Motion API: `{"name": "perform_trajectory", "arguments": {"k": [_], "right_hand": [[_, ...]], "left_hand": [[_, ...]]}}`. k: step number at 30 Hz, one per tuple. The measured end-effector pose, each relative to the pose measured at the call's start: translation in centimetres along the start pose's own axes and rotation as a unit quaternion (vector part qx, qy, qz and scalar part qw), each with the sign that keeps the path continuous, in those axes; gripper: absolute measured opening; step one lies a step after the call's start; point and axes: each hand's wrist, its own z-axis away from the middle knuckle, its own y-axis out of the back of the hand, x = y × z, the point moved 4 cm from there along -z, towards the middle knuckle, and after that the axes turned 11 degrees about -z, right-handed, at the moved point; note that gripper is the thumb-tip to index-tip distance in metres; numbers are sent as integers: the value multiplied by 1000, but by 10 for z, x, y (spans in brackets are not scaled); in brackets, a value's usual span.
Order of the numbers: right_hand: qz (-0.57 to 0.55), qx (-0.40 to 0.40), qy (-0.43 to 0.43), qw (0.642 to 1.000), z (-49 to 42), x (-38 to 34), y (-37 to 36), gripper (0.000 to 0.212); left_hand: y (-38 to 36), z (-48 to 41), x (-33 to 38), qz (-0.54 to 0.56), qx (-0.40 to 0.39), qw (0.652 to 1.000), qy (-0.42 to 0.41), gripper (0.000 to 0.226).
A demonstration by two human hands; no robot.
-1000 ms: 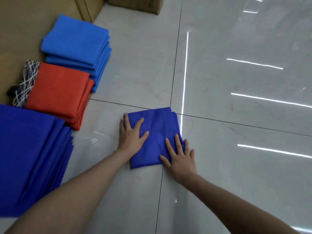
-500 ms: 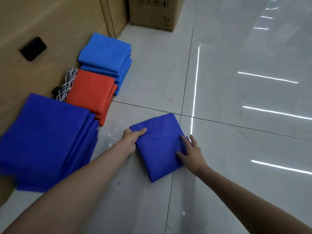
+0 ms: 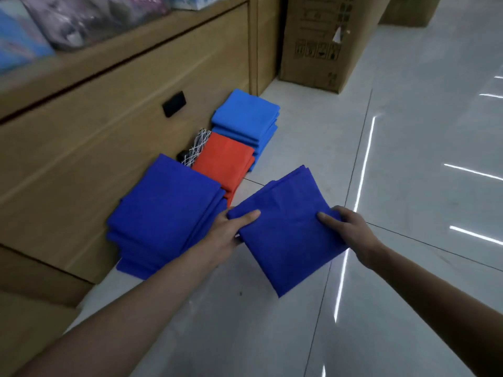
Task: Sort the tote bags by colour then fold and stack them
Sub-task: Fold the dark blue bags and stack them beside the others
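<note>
Above the shiny floor [image 3: 408, 186], both hands hold a folded dark blue bag [image 3: 288, 235]. Left hand [image 3: 228, 232] pinches one edge, right hand [image 3: 348, 229] the other, beside the dark blue pile [image 3: 163, 213].

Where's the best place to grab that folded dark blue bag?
Probably two opposite edges, from left and right, as the left hand and right hand do, thumbs on top. The folded dark blue bag is flat and limp; a two-sided hold likely keeps its layers together.
</note>
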Motion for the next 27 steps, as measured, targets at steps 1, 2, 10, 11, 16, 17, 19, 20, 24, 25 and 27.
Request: {"name": "perform_trajectory", "arguments": {"k": [1,2,10,11,16,17,19,20,24,25,27], "right_hand": [[24,-13,30,999,-4,-13,-5,30],[53,-30,52,997,-10,-24,-10,21],[193,-166,163,953,-62,-86,-111,6],[149,-175,149,962,-67,-91,-123,6],[-86,-122,46,988,-73,-87,-164,18],[-134,-89,18,987,-72,-81,-172,17],[-211,-44,-50,975,-66,-66,-191,12],[-236,-38,-87,967,-61,-57,-203,4],[-193,-118,-213,950,-41,-38,-244,26],[-177,-125,-229,949,-41,-39,-248,27],[-177,-93,-234,951,-47,-43,-249,31]], "left_hand": [[9,9,4,-43,-11,999,-3,45],[18,17,5,-98,-24,995,-6,42],[79,43,16,-226,91,968,-67,15],[90,44,19,-161,141,974,-77,21],[130,44,25,136,199,965,-102,9],[130,45,24,121,198,968,-94,8],[131,41,20,40,199,977,-70,12],[133,37,19,0,204,977,-60,18],[172,26,27,21,336,942,-22,7],[181,24,27,32,361,932,-6,9],[190,23,17,37,386,921,33,22]]}}
